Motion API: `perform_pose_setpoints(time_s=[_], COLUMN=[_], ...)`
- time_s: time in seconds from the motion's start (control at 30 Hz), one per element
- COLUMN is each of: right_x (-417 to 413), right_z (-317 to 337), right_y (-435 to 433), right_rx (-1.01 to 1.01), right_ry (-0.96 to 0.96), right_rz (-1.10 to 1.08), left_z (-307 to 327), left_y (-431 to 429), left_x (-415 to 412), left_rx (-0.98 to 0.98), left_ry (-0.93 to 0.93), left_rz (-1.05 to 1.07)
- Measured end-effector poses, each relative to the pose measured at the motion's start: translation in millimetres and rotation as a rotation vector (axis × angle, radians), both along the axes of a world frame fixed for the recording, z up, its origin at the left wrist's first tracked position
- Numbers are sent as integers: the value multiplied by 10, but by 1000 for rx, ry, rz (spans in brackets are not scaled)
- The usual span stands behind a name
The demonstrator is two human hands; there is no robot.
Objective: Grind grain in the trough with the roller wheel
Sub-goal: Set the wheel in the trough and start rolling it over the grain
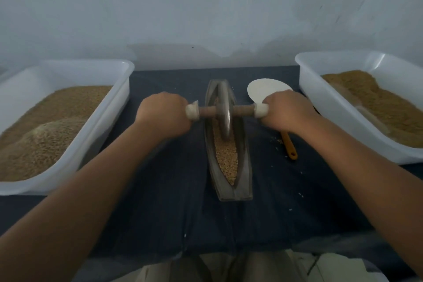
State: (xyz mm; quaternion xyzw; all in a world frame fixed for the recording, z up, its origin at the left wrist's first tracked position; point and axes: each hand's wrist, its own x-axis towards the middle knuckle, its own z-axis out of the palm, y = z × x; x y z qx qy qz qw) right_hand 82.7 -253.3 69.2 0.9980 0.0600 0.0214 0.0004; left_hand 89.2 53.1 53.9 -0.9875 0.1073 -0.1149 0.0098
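Observation:
A long, boat-shaped grey trough (245,181) lies lengthwise in the middle of the dark cloth, with tan grain (227,158) along its groove. The metal roller wheel (223,112) stands upright in the groove, a little past the trough's middle. A wooden axle with pale end caps runs through it. My left hand (163,115) grips the axle's left end. My right hand (286,112) grips the right end. Both arms are stretched forward.
A white tub (107,121) heaped with grain sits at the left. Another white tub (329,107) with finer brown grain sits at the right. A white scoop (263,89) with an orange handle (289,145) lies right of the trough, partly under my right hand. A few grains lie scattered on the cloth.

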Motion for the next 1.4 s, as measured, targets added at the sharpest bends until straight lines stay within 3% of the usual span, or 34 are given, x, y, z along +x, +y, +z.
perform_pose_setpoints(time_s=[0.17, 0.47, 0.6, 0.77, 0.9, 1.0, 1.2, 1.3, 1.4], right_x=[-609, 232, -59, -520, -174, 120, -305, -547, -296], right_z=[-53, -20, 18, 5, -90, -69, 30, -2, -63], right_y=[-225, 78, -35, -218, -75, 40, -123, -210, -113], right_rx=[41, -7, -17, 72, 48, 25, -45, 4, -1], right_ry=[37, -243, -30, 231, 7, -142, 50, 5, -33], right_rz=[123, 24, 46, 89, 11, -46, 87, 177, 85], left_z=[-187, -37, -64, -133, -26, 62, -132, -245, -184], left_y=[220, -41, 57, 191, 24, -48, 163, 275, 155], left_x=[-678, 279, -165, -635, -104, 192, -464, -757, -484], left_rx=[9, -47, -45, 77, 0, -36, -41, -74, -56], left_ry=[-172, -7, 74, -187, -17, 10, 74, -2, -4], left_rz=[-139, 68, -3, -126, -32, 16, -69, -98, -48])
